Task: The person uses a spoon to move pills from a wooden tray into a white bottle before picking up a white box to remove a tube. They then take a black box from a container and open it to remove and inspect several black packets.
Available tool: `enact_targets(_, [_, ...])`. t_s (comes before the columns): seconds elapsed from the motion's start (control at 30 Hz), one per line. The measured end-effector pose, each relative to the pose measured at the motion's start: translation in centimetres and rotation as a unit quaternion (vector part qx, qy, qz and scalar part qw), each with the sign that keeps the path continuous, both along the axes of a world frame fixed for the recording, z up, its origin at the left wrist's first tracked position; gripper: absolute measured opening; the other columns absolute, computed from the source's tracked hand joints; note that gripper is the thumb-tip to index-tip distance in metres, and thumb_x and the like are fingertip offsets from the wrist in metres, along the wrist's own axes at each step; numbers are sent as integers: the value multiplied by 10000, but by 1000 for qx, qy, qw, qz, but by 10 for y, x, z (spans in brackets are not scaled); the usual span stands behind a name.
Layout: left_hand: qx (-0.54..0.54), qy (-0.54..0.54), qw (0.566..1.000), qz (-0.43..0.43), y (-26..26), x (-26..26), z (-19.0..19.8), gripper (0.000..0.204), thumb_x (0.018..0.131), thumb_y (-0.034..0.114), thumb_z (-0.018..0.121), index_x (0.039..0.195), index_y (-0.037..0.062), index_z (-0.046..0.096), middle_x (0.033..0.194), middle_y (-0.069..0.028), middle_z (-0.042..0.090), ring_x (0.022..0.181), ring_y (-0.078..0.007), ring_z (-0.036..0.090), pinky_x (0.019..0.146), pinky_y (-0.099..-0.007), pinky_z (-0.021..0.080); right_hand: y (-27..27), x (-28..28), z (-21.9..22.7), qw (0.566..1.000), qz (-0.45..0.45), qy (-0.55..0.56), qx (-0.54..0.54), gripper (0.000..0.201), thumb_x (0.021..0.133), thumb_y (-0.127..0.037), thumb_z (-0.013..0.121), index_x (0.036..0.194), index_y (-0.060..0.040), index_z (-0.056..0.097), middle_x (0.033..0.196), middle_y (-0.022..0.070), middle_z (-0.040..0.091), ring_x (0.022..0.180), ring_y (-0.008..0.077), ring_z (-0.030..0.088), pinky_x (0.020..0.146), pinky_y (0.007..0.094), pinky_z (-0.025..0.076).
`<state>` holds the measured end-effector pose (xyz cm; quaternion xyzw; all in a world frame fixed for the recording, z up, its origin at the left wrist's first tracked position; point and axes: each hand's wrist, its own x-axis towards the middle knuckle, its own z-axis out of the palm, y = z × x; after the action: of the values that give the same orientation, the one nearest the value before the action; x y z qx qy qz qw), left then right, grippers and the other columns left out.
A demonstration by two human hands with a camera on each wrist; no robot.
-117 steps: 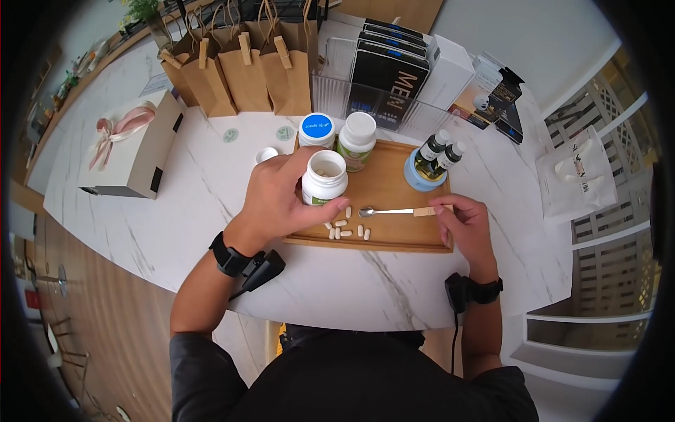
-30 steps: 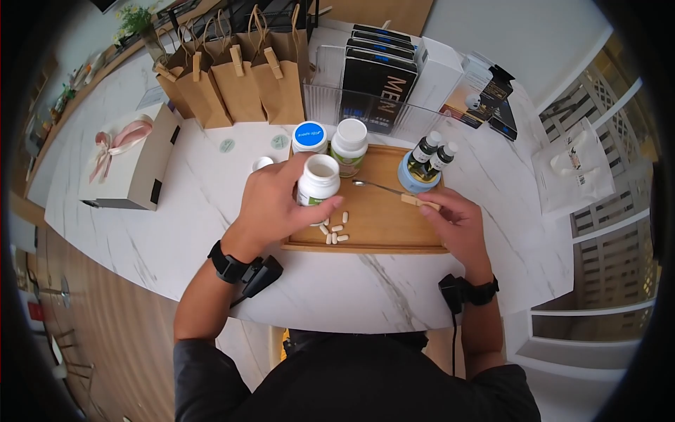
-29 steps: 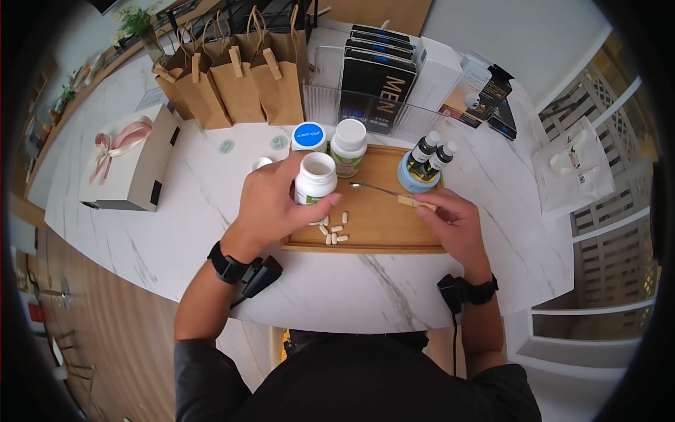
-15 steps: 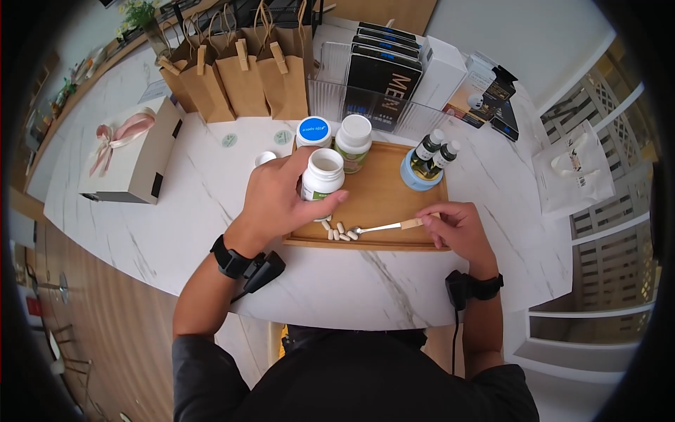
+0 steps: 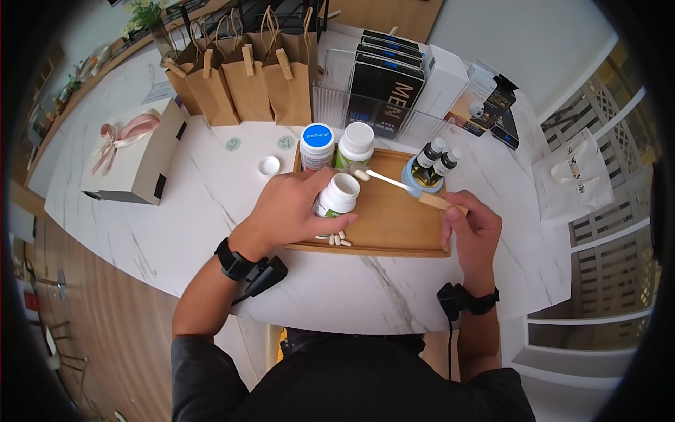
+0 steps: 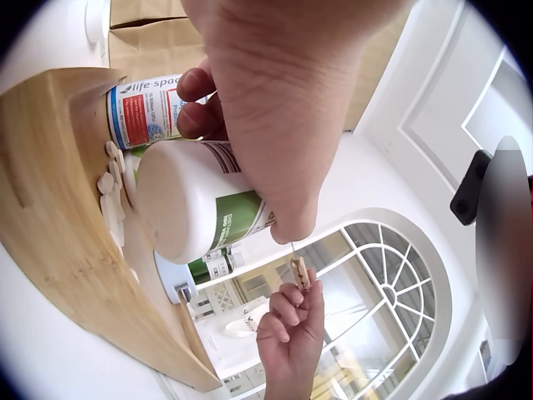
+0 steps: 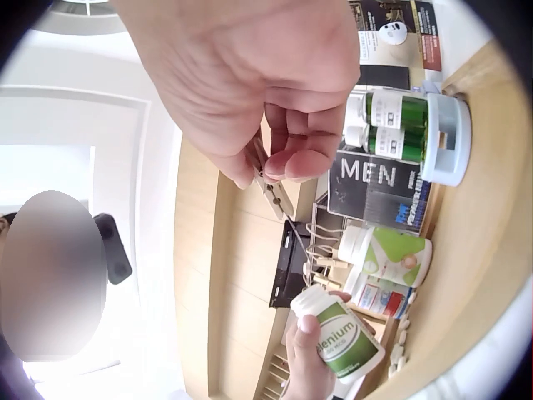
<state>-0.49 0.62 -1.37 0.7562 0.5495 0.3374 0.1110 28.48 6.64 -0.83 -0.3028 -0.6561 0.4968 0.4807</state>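
Note:
My left hand (image 5: 281, 211) grips an uncapped white pill bottle (image 5: 337, 199) with a green label, tilted over the tray; its base faces the left wrist view. My right hand (image 5: 472, 221) pinches a wooden clothespin (image 5: 437, 202), whose jaws clamp the handle of a small metal spoon (image 5: 392, 181). A pale capsule (image 5: 361, 174) shows at the spoon's bowl, just above the bottle mouth. Several capsules (image 6: 114, 208) lie on the wooden tray (image 5: 394, 247) below the bottle. Behind it stand a blue-lidded bottle (image 5: 317, 137) and a white-lidded bottle (image 5: 356, 144).
A light blue holder (image 5: 422, 184) with two dark dropper bottles (image 5: 425, 156) stands at the tray's right back. A white cap (image 5: 268, 166) lies left of the tray. Paper bags (image 5: 246, 84), black boxes (image 5: 387, 88) and a ribboned gift box (image 5: 133, 151) stand farther out.
The spoon has risen from the capsules on the tray to above the bottle mouth, a capsule now at its bowl. My left hand has tilted the bottle and shifted it right and nearer me.

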Motion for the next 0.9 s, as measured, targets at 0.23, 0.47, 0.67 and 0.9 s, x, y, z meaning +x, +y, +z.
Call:
enact_targets(0.23, [16,-12,1000,-8,0,0,3,479,775,458,743,1057,92,618,754,-151,676,678,-330,675,594,-398,537,7,4,-5,999,-27,-2,27,162,906,26,596,1052,45,663,873,73,615,549,66,516,470,196,399])
enact_targets(0.47, [23,-15,1000,0,1,-2,-1,486,770,453,753,1087,111,614,731,-145,673,673,-330,675,594,-396,538,11,12,-17,981,70,-168,-68,132,903,-37,650,1022,-2,697,810,-7,594,566,10,477,481,179,340])
enact_targets(0.67, [24,-19,1000,1,1,-1,-1,479,770,455,752,1075,111,616,727,-145,671,661,-325,673,584,-395,533,6,5,-15,972,145,-169,-75,148,896,-49,667,1029,5,698,802,2,610,574,15,494,493,173,374])
enact_targets(0.9, [29,-18,999,-6,0,-1,1,467,774,451,744,1064,106,622,761,-140,675,654,-318,670,572,-392,529,6,5,-18,969,109,-181,-127,152,904,-85,670,1028,-6,706,701,-9,612,544,19,516,477,166,397])
